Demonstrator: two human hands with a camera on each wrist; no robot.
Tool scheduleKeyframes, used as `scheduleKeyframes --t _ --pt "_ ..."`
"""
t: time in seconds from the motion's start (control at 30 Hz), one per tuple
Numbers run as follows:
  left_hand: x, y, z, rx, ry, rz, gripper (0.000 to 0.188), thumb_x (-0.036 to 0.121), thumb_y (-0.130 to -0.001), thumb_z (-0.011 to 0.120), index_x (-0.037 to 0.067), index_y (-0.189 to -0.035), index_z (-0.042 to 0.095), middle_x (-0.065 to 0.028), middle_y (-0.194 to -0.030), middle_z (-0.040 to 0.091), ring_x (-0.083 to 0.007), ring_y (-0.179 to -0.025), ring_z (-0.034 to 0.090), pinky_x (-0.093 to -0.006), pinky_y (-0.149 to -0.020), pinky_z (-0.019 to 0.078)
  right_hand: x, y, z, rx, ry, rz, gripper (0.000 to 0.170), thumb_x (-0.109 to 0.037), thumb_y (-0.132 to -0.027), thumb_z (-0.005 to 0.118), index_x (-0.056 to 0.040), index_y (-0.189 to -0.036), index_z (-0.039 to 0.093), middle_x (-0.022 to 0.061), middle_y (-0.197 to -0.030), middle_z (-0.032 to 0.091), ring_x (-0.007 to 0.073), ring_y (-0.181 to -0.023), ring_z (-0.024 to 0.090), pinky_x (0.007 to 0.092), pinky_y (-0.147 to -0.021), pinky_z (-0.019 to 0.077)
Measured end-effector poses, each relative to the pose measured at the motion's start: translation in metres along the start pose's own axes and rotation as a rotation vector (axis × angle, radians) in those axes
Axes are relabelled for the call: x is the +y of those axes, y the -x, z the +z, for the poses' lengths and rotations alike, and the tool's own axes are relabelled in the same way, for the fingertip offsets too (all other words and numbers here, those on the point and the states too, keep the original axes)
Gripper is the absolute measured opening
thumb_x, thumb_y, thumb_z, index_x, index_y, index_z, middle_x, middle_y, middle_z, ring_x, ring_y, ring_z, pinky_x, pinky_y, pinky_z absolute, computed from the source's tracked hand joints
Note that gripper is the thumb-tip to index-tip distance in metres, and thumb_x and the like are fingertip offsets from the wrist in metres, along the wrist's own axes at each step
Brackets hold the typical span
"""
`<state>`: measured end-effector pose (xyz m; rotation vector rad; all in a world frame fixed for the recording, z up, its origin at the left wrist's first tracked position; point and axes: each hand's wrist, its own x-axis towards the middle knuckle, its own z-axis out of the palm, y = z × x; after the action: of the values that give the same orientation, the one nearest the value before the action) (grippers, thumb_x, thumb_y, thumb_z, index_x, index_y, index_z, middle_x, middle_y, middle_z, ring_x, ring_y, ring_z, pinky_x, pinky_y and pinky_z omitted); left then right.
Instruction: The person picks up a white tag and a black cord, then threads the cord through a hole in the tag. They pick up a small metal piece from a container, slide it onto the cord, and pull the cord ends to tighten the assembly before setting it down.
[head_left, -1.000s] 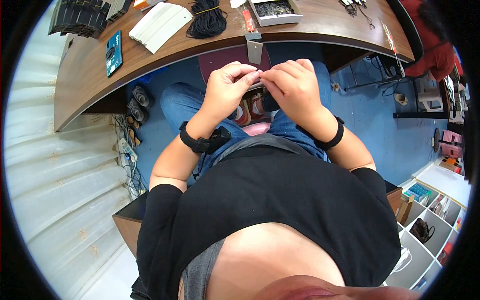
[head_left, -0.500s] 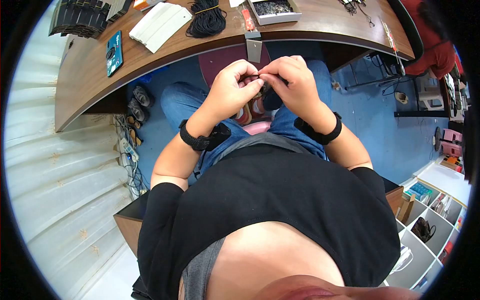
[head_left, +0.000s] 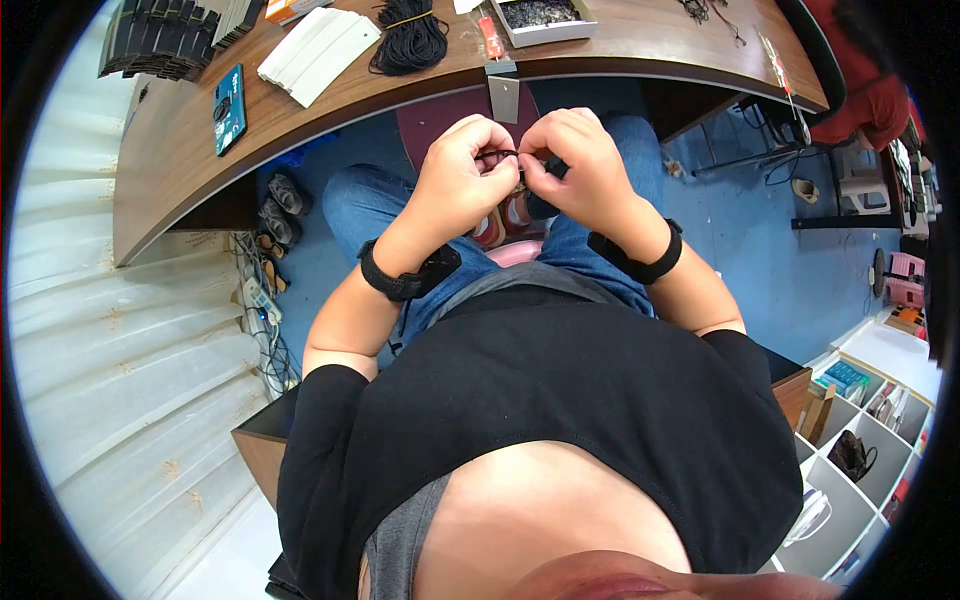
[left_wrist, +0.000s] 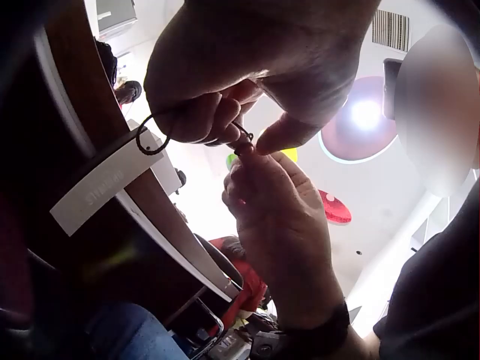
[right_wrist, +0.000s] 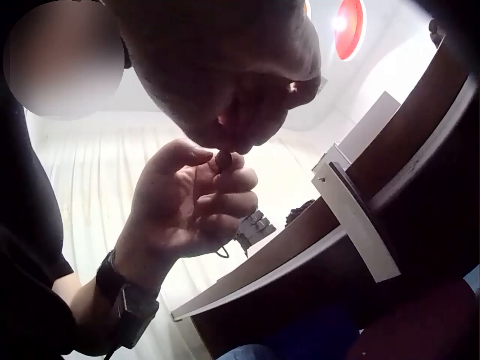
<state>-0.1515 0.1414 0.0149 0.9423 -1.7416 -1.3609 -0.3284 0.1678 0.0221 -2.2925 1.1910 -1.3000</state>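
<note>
Both hands meet above the lap, fingertips together. The left hand pinches a thin dark cord between thumb and curled fingers. In the left wrist view a loop of the cord hangs out from the left hand, and a small dark piece of it shows between the two hands' fingertips. Thumb and fingers of the right hand pinch the cord's other part; this hand lies below the left one in that view. In the right wrist view the right hand hides most of the pinch.
The wooden desk curves ahead, with a black cord bundle, white strips, a phone and a white box of small dark pieces. A metal plate juts from its edge. Another person in red is at right.
The hands have stayed together; the right hand has shifted slightly left, its fingers more curled. More of the dark cord shows between the fingers than before.
</note>
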Motion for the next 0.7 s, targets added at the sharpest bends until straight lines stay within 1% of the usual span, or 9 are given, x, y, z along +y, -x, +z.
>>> scheduleKeyframes --t 0.07,0.1,0.17,0.27,0.37,0.4,0.5,0.6,0.7 --pt "0.004 0.004 0.006 0.056 0.016 0.011 0.01 -0.001 -0.074 0.062 -0.002 -0.083 0.058 -0.0033 -0.08 0.052 -0.0064 -0.068 0.05 -0.0224 -0.059 0.0441 0.001 0.001 0.001 -0.033 -0.076 0.095 0.013 -0.001 -0.069 0.067 -0.0055 -0.079 0.059 0.0058 -0.071 0.058 0.0193 -0.069 0.057 0.0294 -0.068 0.0419" --pt "0.006 0.005 0.008 0.084 0.024 0.017 0.01 -0.001 -0.074 0.062 -0.002 -0.083 0.058 -0.004 -0.08 0.052 -0.007 -0.068 0.051 -0.0229 -0.059 0.0444 0.001 0.001 0.0 -0.047 -0.159 0.163 0.011 -0.002 -0.071 0.066 -0.0047 -0.08 0.059 0.0053 -0.071 0.058 0.0174 -0.068 0.057 0.0282 -0.067 0.0421" --pt "0.012 0.007 0.01 0.123 -0.129 0.111 0.01 0.0 -0.074 0.063 -0.002 -0.084 0.06 -0.0053 -0.078 0.053 -0.0092 -0.066 0.053 -0.0235 -0.058 0.0451 0.0 0.001 -0.001 -0.075 -0.325 0.299 0.008 -0.003 -0.076 0.064 -0.0031 -0.081 0.058 0.0042 -0.072 0.059 0.0135 -0.068 0.056 0.0257 -0.064 0.0425" --pt "0.012 0.007 0.01 0.166 -0.278 0.241 0.01 0.0 -0.074 0.064 -0.001 -0.083 0.06 -0.0069 -0.077 0.055 -0.0125 -0.065 0.055 -0.0243 -0.057 0.0456 0.008 0.001 -0.004 -0.188 -0.688 0.544 0.008 -0.008 -0.083 0.063 -0.0013 -0.084 0.06 0.0022 -0.075 0.061 0.0087 -0.067 0.055 0.0223 -0.062 0.0428" --pt "0.009 0.005 0.005 0.158 -0.32 0.313 0.011 -0.001 -0.074 0.065 -0.001 -0.084 0.061 -0.0075 -0.076 0.056 -0.0142 -0.065 0.057 -0.0248 -0.056 0.0457 0.02 0.0 0.002 -0.191 -1.09 0.71 0.012 -0.014 -0.084 0.064 -0.0017 -0.084 0.064 0.0024 -0.075 0.064 0.0071 -0.061 0.054 0.02 -0.055 0.0432" --pt "0.008 0.004 0.003 0.147 -0.322 0.328 0.011 -0.001 -0.074 0.065 0.0 -0.084 0.061 -0.0075 -0.076 0.056 -0.0146 -0.065 0.057 -0.0248 -0.056 0.0457 0.021 0.0 0.0 -0.232 -1.187 0.805 0.012 -0.015 -0.086 0.063 -0.0031 -0.084 0.065 0.0027 -0.073 0.063 0.0064 -0.058 0.052 0.0193 -0.051 0.0399" --pt "0.013 0.006 -0.001 0.104 -0.264 0.317 0.011 -0.002 -0.075 0.064 -0.001 -0.086 0.062 -0.0067 -0.077 0.057 -0.0134 -0.066 0.058 -0.0239 -0.057 0.0457 0.023 0.001 -0.002 -0.322 -1.346 0.972 0.016 -0.019 -0.087 0.065 -0.0046 -0.08 0.063 0.0015 -0.07 0.061 0.0059 -0.055 0.05 0.0192 -0.048 0.0369" --pt "0.006 0.006 -0.001 0.087 -0.04 0.251 0.008 -0.002 -0.079 0.063 -0.002 -0.087 0.063 -0.0045 -0.079 0.059 -0.01 -0.069 0.057 -0.0223 -0.061 0.0459 0.028 0.005 0.0 -0.407 -1.518 1.002 0.014 -0.018 -0.089 0.062 -0.0051 -0.084 0.06 0.0013 -0.07 0.058 0.007 -0.06 0.051 0.0204 -0.05 0.0373" --pt "0.006 0.008 -0.001 0.044 0.24 0.082 0.005 -0.001 -0.083 0.062 -0.002 -0.088 0.062 -0.0011 -0.083 0.059 -0.0061 -0.072 0.054 -0.0202 -0.065 0.045 0.029 0.008 0.004 -0.404 -1.582 1.007 0.019 -0.022 -0.088 0.064 -0.0062 -0.08 0.059 0.0004 -0.068 0.057 0.006 -0.06 0.049 0.0203 -0.049 0.0345"
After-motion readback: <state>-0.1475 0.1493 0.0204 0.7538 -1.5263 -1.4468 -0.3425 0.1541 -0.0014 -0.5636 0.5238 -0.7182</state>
